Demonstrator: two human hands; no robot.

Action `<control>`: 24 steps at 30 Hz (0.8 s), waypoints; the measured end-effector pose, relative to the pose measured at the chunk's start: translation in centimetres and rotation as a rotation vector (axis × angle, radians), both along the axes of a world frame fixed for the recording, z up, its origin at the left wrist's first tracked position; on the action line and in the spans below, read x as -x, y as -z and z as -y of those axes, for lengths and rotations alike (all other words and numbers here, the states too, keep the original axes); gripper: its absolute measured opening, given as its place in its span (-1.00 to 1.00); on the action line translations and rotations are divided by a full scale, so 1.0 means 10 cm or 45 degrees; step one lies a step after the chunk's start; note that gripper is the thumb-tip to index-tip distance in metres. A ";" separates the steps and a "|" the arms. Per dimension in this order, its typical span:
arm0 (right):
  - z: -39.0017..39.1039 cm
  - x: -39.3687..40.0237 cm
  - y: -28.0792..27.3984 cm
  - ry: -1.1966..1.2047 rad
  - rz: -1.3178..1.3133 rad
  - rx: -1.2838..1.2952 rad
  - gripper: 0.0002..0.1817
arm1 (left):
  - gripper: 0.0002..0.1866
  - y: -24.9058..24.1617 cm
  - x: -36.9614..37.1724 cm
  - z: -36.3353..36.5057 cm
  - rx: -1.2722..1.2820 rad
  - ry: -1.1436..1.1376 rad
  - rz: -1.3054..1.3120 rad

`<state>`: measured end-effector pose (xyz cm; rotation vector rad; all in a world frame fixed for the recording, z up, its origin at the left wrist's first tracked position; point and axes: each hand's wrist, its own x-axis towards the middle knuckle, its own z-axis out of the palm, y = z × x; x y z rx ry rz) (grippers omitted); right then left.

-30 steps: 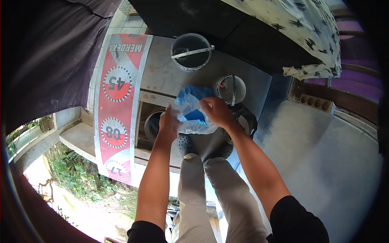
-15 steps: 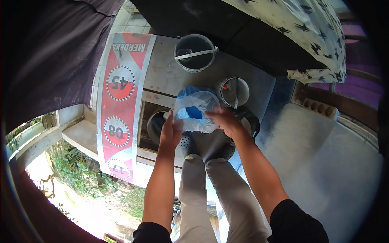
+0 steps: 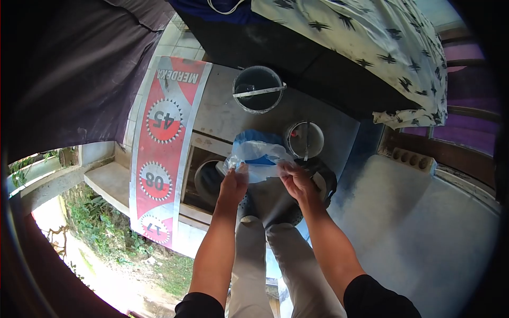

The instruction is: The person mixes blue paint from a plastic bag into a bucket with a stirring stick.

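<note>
A clear plastic bag (image 3: 260, 172) is stretched between my two hands, above my feet. My left hand (image 3: 234, 182) has its fingers closed on the bag's left edge. The right edge is pinched in my right hand (image 3: 295, 180). Just beyond the bag, and partly seen through it, lies something blue (image 3: 249, 137); what it is I cannot make out. A bucket with a white handle (image 3: 306, 140) stands to the right of the blue thing. Behind them is a larger dark bucket (image 3: 258, 89) with dark contents.
A red and white banner (image 3: 164, 127) runs down the left side. Dark basins sit low on both sides of my legs. A patterned cloth (image 3: 413, 63) hangs at the upper right, above a block with round holes (image 3: 413, 159). Plants grow at the lower left.
The bag's opening has narrowed and its film is pulled flatter between my hands. Both hands appear lower in view, and the surroundings have shifted down as the view tilted.
</note>
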<state>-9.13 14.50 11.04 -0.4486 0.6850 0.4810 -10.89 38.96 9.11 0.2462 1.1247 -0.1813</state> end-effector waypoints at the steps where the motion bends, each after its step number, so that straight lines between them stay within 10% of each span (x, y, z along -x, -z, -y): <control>1: -0.06 -0.02 0.00 0.029 -0.035 0.010 -0.51 | -0.67 0.21 0.02 -0.02 0.035 -0.031 -0.026; 6: -0.38 -0.15 -0.08 -0.031 -0.174 0.011 -0.78 | -0.75 0.43 -0.02 -0.03 0.230 0.076 0.086; 11: -0.43 -0.23 -0.13 0.000 -0.400 0.297 -0.61 | -0.79 0.29 -0.02 -0.16 0.343 0.276 0.302; 14: -0.47 -0.30 -0.33 -0.376 -0.125 1.196 -0.45 | -0.75 0.18 -0.03 -0.18 0.161 0.369 0.067; 16: -0.52 -0.40 -0.75 -0.526 1.118 2.593 -0.26 | -0.72 0.03 -0.11 -0.11 0.028 0.433 -0.026; 24: -0.74 -0.61 -0.51 -1.094 1.120 2.512 -0.54 | -0.61 -0.27 -0.19 -0.05 -0.416 0.735 -0.023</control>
